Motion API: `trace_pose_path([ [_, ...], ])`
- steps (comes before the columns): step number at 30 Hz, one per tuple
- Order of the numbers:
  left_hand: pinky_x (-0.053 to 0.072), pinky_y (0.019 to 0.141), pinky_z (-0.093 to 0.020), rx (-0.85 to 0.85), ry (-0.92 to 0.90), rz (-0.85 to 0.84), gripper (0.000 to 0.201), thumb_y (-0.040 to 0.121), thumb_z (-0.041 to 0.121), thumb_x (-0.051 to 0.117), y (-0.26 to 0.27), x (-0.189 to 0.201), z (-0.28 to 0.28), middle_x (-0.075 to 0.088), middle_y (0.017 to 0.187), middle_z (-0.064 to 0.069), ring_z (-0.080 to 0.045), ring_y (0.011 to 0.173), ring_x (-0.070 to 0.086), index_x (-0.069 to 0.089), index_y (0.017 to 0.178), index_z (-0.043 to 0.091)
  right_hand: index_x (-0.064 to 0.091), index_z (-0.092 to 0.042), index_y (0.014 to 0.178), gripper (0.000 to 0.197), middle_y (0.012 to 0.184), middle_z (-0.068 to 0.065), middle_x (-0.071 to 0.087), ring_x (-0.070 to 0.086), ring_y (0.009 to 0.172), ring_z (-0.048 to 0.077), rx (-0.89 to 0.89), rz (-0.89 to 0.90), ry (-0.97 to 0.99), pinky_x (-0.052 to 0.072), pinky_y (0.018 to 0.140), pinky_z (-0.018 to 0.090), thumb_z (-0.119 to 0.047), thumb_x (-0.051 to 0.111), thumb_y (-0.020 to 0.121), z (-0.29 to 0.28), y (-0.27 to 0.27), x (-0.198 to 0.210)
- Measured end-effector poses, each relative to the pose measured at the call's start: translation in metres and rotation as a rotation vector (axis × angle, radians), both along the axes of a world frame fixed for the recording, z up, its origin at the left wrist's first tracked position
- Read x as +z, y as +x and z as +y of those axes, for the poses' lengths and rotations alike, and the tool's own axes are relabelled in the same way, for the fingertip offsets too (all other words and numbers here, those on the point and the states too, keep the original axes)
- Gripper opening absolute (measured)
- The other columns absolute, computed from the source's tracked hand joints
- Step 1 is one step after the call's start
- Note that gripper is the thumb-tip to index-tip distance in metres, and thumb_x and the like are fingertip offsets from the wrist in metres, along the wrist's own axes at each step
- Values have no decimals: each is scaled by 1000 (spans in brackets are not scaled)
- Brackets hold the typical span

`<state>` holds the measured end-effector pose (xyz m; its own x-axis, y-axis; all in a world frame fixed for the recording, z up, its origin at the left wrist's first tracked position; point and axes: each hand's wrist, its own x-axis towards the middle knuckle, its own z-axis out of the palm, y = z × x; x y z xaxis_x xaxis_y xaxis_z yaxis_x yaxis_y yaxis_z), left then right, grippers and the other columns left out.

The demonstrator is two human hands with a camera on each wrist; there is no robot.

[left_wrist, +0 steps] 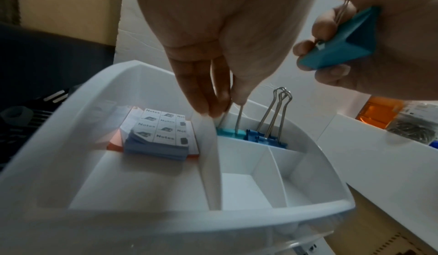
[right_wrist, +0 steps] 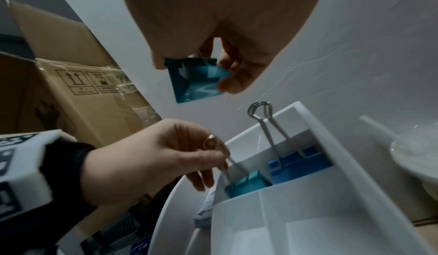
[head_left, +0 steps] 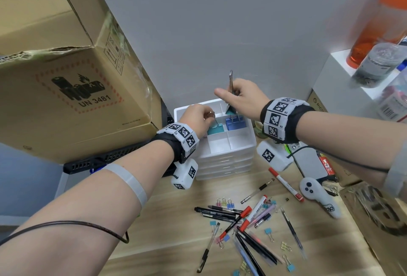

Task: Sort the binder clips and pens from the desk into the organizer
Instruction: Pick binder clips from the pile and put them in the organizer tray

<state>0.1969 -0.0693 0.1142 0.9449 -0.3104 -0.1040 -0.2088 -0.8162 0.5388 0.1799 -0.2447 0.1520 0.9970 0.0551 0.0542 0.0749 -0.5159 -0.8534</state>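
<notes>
A white drawer organizer [head_left: 242,145] stands on the wooden desk against the wall. My left hand [head_left: 198,117] pinches the wire handles of a teal binder clip [head_left: 215,131] that sits in a back compartment [left_wrist: 231,132] [right_wrist: 246,186]. Beside it, blue binder clips [head_left: 235,122] [left_wrist: 265,140] [right_wrist: 298,159] stand in the neighbouring compartment. My right hand [head_left: 237,95] holds a second teal binder clip [left_wrist: 343,47] [right_wrist: 196,81] by its handles, above the organizer's back edge. Pens and markers [head_left: 248,220] and small coloured clips [head_left: 224,202] lie scattered on the desk.
A large cardboard box [head_left: 66,77] crowds the left side. A stack of note pads [left_wrist: 161,135] fills the organizer's left compartment; the front compartments [left_wrist: 244,189] hold nothing. A white controller [head_left: 317,196] and an orange bottle [head_left: 374,28] are on the right.
</notes>
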Motion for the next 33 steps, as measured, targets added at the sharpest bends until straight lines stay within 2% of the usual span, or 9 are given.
trace_pose_path([
  [2,46,70,-25,-2,36,-49,14,94,16,61,2,0,2,70,88,1,-20,77,63,74,95,15,59,-9,74,46,60,-3,56,52,53,12,36,89,34,46,57,27,-53,63,88,6,-1,-2],
  [4,40,71,-25,-13,70,-65,13,93,15,60,3,1,3,66,83,2,-20,78,60,73,92,14,61,-7,81,33,66,-1,59,56,60,16,73,169,72,49,59,30,-39,62,90,10,-1,-2],
  [7,37,70,-25,7,84,-77,13,92,14,61,4,1,4,61,78,3,-20,77,54,74,92,14,57,-6,89,11,78,5,57,58,62,18,110,265,148,46,50,19,-16,55,94,14,-2,0],
  [10,39,67,-24,47,77,-67,14,90,18,62,5,0,5,62,72,3,-20,73,58,75,95,15,58,-8,89,15,82,4,60,64,74,19,183,292,197,57,64,24,-21,57,97,17,-3,-5],
  [12,42,65,-25,67,65,-49,13,87,18,65,7,-1,7,62,69,4,-18,68,58,75,95,18,61,-12,87,23,79,0,63,65,75,16,192,223,53,56,71,30,-33,59,96,18,-3,-10],
  [16,45,70,-25,50,37,-26,19,85,7,61,7,-3,14,61,70,3,-18,71,55,74,94,17,68,-14,89,28,82,-3,65,58,76,16,164,-9,-305,38,64,25,-41,64,92,18,-2,-22],
  [20,41,68,-22,39,2,-3,14,87,7,63,5,-5,22,65,72,0,-15,67,55,74,95,14,68,-21,88,28,86,-4,68,63,80,18,227,-54,-475,48,71,30,-48,62,91,21,1,-30],
  [25,46,72,-23,72,3,6,16,90,9,64,2,-12,32,62,74,2,-15,70,57,72,103,14,73,-20,99,28,95,3,71,59,98,25,312,-90,-667,48,80,35,-40,54,97,26,4,-35],
  [33,43,69,-21,47,60,13,14,90,11,62,-14,-9,42,62,76,1,-15,70,57,73,100,14,61,-15,108,18,99,2,72,64,95,29,277,-16,-635,50,87,38,-20,54,93,37,3,-42],
])
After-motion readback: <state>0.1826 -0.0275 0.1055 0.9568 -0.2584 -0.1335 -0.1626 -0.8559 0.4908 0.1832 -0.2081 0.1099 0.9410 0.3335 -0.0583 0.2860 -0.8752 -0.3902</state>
